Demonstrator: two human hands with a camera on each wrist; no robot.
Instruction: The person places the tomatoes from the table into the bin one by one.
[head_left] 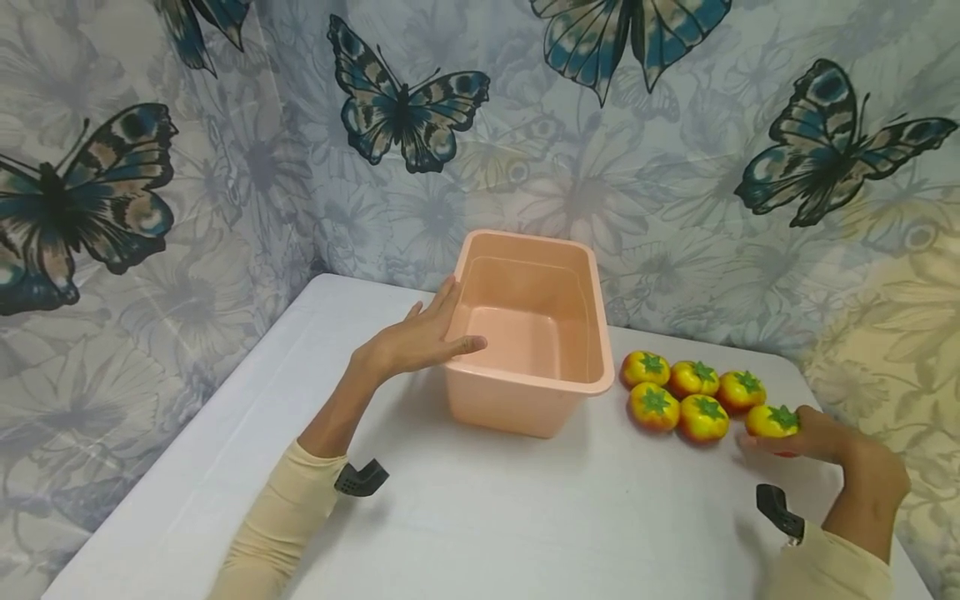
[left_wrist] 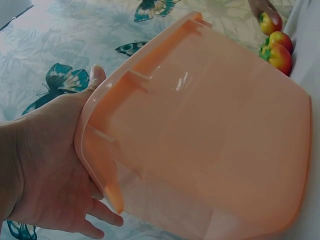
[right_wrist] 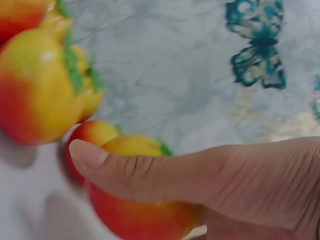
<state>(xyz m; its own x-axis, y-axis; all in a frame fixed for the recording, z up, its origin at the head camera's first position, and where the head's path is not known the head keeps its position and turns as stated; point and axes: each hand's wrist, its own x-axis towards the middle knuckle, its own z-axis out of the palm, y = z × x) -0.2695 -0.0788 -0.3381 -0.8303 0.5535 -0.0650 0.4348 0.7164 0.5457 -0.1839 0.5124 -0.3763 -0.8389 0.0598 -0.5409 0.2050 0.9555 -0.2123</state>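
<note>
A peach-coloured plastic tub (head_left: 525, 408) stands upright on the table, with nothing inside it. My left hand (head_left: 412, 340) rests against the tub's near left rim, its fingers spread and straight and its thumb over the edge. At the right, my right hand (head_left: 825, 437) grips a yellow-red persimmon (head_left: 772, 421) with a green leafy top. Its thumb (right_wrist: 125, 175) lies across the fruit in the right wrist view; the other fingers are mostly hidden. Several more persimmons (head_left: 702, 418) sit in two rows between the tub and my right hand.
A white-covered table (head_left: 525, 517) extends beneath everything. Cloth with butterflies and flowers (head_left: 600, 167) hangs close behind and beside it. The tub's far end stands near this backdrop. A black wrist-worn device (head_left: 362, 478) sticks out at my left sleeve, another (head_left: 780, 510) at my right.
</note>
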